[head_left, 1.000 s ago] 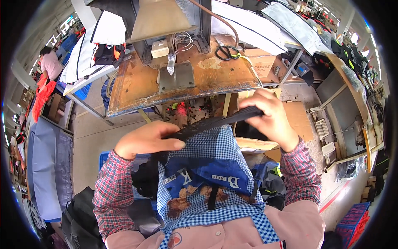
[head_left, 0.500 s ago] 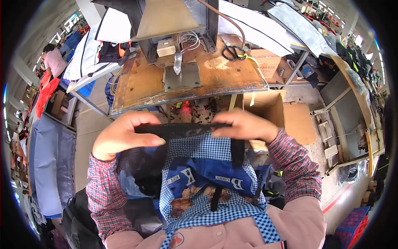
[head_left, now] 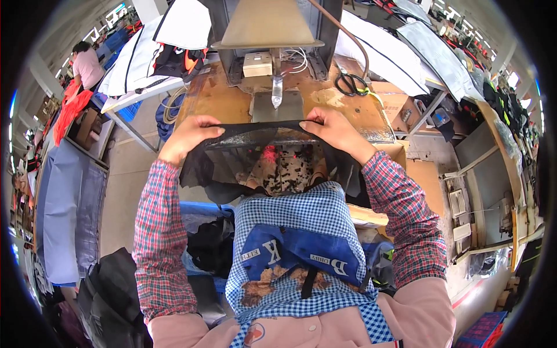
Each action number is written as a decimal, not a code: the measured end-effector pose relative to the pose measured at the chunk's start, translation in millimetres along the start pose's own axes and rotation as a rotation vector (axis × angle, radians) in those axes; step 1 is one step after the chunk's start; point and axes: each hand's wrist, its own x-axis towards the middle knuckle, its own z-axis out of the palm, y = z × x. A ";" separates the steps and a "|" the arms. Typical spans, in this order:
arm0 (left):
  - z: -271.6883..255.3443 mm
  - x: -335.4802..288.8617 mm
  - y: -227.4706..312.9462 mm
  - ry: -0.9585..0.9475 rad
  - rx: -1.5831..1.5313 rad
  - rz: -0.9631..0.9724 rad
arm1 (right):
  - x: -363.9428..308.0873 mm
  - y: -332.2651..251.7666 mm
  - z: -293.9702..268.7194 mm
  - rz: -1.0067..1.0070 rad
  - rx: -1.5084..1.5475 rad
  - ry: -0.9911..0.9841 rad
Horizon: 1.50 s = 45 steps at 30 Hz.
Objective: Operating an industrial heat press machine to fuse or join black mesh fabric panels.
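A worn wooden worktable [head_left: 232, 104] carries a sewing machine [head_left: 272, 35]. The left hand [head_left: 188, 134] and right hand [head_left: 336, 132] pinch a black mesh panel [head_left: 261, 156], stretched just before the needle [head_left: 277, 93]; stitching seems not yet begun.

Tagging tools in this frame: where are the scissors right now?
In the head view, the black-handled scissors lie on the wooden worktable, upper right of centre, beyond the right hand and right of the machine's metal plate.
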 end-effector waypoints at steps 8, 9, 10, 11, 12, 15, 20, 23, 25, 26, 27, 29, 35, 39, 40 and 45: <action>-5.9 81.4 -27.0 0.066 0.073 0.096 | 69.7 32.7 4.3 0.214 -0.130 0.065; -8.8 86.9 -28.5 0.080 0.078 0.097 | 74.2 30.2 6.0 0.197 -0.195 0.091; -9.4 95.3 -29.1 0.089 0.079 0.103 | 77.8 29.9 5.3 0.182 -0.264 0.123; -10.1 102.0 -28.9 0.099 0.083 0.109 | 81.6 32.9 4.6 0.158 -0.290 0.156; -10.4 107.6 -29.3 0.105 0.075 0.104 | 83.0 36.0 3.2 0.156 -0.295 0.145; -14.4 117.2 -30.1 0.062 0.100 0.123 | 91.4 38.3 2.0 0.157 -0.299 0.171; -17.2 126.8 -31.6 0.055 0.139 0.124 | 98.9 42.4 0.9 0.171 -0.312 0.152; -18.2 127.3 -33.6 0.071 0.179 0.170 | 98.4 38.4 1.2 0.170 -0.339 0.151; -18.4 127.6 -32.7 0.054 0.165 0.149 | 98.9 39.1 0.3 0.163 -0.358 0.165; -18.1 127.1 -32.9 0.055 0.160 0.147 | 99.7 40.8 0.7 0.164 -0.361 0.160; -17.8 126.5 -33.1 0.059 0.139 0.146 | 100.5 42.6 1.8 0.171 -0.353 0.153; -18.6 125.6 -32.7 0.064 0.116 0.151 | 101.5 44.9 2.2 0.177 -0.350 0.149; -21.7 121.7 -30.7 0.039 0.107 0.181 | 101.4 46.6 -1.7 0.160 -0.326 0.132; -41.6 105.6 -40.9 0.036 0.254 0.180 | 94.9 51.0 -0.5 0.118 -0.212 0.106; -50.5 96.7 -45.5 0.052 0.264 0.184 | 92.7 49.1 0.8 0.107 -0.149 0.079; -46.9 19.5 -38.1 0.004 0.102 0.039 | 30.4 38.9 -24.8 0.023 -0.005 -0.089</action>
